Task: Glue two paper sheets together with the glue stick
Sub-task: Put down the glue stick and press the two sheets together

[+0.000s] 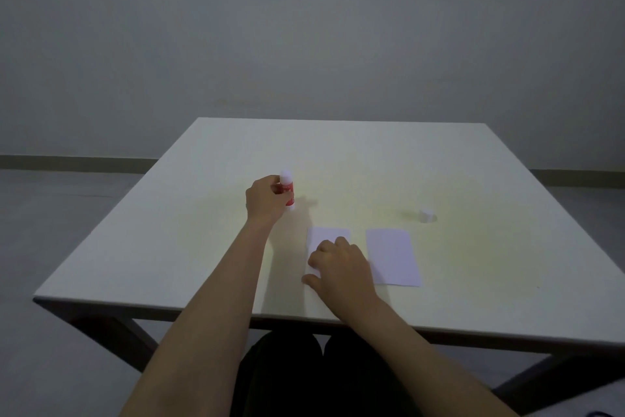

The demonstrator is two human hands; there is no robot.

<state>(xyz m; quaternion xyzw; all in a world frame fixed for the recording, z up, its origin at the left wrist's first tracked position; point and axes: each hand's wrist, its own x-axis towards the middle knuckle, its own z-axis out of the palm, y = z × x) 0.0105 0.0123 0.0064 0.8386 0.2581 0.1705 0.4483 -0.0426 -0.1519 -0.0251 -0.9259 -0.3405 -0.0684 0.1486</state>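
Note:
My left hand [265,198] grips a red glue stick [288,192] standing upright on the white table [203,230]; its white tip is bare. My right hand [338,268] lies flat on the left paper sheet [326,234], covering most of it, with fingers spread and curled over its left edge. A second white sheet [392,256] lies flat just to the right, apart from the first. The glue stick's white cap [426,215] sits on the table beyond the right sheet.
The table's near edge [304,315] runs just in front of my forearms, with dark legs below. A grey wall stands behind the table and grey floor lies to both sides.

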